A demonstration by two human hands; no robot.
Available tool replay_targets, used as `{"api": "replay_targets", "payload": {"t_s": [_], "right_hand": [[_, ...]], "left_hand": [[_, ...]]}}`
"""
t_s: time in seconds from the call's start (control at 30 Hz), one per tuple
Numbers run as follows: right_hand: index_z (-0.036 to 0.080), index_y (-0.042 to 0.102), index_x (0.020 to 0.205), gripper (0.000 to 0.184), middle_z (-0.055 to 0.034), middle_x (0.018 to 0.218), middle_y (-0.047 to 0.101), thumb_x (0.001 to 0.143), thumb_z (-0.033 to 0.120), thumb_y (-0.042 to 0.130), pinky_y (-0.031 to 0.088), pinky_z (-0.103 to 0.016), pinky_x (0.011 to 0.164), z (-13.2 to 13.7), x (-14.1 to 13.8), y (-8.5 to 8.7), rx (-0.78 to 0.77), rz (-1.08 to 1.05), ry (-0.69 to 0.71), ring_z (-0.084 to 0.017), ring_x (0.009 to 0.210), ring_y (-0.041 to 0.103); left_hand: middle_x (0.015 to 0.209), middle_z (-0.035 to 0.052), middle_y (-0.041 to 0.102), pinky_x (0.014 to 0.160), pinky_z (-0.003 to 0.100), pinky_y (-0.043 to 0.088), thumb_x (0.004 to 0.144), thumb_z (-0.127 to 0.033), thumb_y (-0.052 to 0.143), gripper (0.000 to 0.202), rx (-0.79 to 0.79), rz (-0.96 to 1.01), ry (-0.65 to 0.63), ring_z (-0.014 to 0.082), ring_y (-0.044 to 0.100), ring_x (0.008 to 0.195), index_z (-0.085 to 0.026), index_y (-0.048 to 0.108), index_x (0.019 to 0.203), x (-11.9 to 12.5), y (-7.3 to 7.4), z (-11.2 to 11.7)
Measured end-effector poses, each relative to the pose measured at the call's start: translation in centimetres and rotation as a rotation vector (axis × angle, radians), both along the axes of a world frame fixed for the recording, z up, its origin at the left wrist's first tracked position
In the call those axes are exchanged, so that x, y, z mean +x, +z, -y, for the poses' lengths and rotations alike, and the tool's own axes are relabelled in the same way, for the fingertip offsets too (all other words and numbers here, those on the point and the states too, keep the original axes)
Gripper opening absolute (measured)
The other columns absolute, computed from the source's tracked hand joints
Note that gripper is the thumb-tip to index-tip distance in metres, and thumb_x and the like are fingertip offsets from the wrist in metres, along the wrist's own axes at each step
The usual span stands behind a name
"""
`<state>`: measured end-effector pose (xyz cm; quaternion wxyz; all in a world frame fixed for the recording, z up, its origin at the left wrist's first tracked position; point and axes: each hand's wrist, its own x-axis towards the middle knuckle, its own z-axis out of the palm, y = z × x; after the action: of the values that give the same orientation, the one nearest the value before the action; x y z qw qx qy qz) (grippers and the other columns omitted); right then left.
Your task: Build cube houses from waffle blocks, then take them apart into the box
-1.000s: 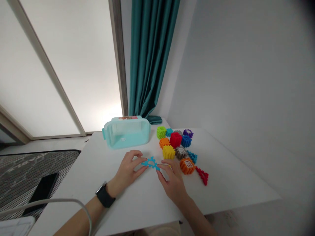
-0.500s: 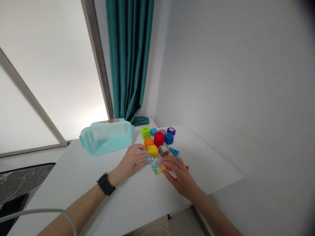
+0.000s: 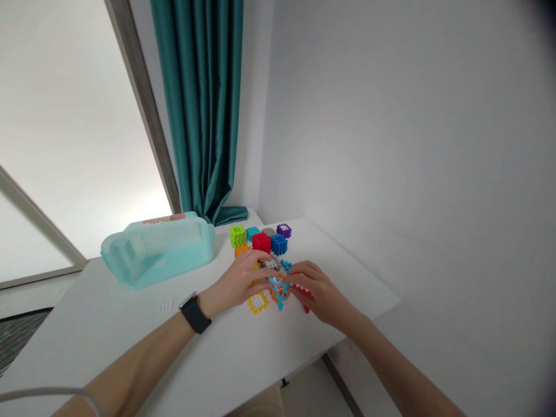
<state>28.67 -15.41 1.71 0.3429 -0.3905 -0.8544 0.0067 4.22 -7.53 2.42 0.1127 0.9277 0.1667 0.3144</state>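
My left hand, with a black watch on its wrist, and my right hand meet over a light blue toothed triangle piece on the white table. Both hands' fingers curl in around it and the pieces beside it. A yellow flat square piece lies just below my left fingers. A red piece shows under my right fingers. Behind the hands stands a cluster of toothed cubes: green, red, blue, purple.
A light blue lidded plastic box lies on the table's left side. A teal curtain hangs in the corner behind. The white wall runs along the right. The table's near right edge drops to the floor.
The view has swung left and my hands have slid toward the cube cluster with the blue triangle. A yellow flat piece now lies beside it, and the red piece is under my right fingers.
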Motion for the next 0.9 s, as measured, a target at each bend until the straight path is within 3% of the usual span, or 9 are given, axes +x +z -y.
{"api": "replay_targets", "payload": {"t_s": [0.13,0.43,0.63,0.9], "right_hand": [[0.023,0.069,0.105,0.015,-0.0099,0.103,0.067,0.095,0.023,0.057,0.055,-0.039,0.086,-1.2,2.6,-1.2,-0.064,-0.119,-0.089,-0.022,0.098,0.063],[0.021,0.069,0.095,0.014,-0.0049,0.097,0.068,0.089,0.027,0.059,0.056,-0.033,0.077,-6.7,7.6,-6.8,-0.417,-0.289,-0.293,-0.018,0.091,0.065],[0.021,0.070,0.093,0.012,-0.0044,0.097,0.070,0.085,0.024,0.062,0.053,-0.030,0.074,-9.1,7.7,-7.5,-0.483,-0.240,-0.251,-0.017,0.087,0.065],[0.020,0.071,0.093,0.014,-0.0033,0.092,0.071,0.084,0.022,0.061,0.051,-0.028,0.067,-10.2,8.2,-7.8,-0.545,-0.182,-0.242,-0.014,0.070,0.060]], "left_hand": [[0.125,0.0111,0.057,0.101,0.045,0.047,0.091,-0.031,0.065,0.037,-0.017,0.052,0.027,0.0265,0.055,0.117,-0.025,0.060,0.128,0.7,-0.1,-0.3],[0.124,0.0096,0.057,0.100,0.044,0.048,0.094,-0.023,0.056,0.023,0.015,0.037,0.086,0.0243,0.055,0.116,-0.024,0.063,0.116,0.4,-1.4,-0.8],[0.122,0.0095,0.057,0.098,0.044,0.049,0.096,-0.021,0.051,0.021,0.007,0.031,0.166,0.0246,0.056,0.114,-0.023,0.065,0.111,-0.3,-2.1,-1.4],[0.121,0.0088,0.058,0.094,0.041,0.050,0.094,-0.020,0.054,0.020,0.002,0.042,0.222,0.0240,0.057,0.111,-0.024,0.066,0.110,-0.5,-2.7,-2.2]]}}
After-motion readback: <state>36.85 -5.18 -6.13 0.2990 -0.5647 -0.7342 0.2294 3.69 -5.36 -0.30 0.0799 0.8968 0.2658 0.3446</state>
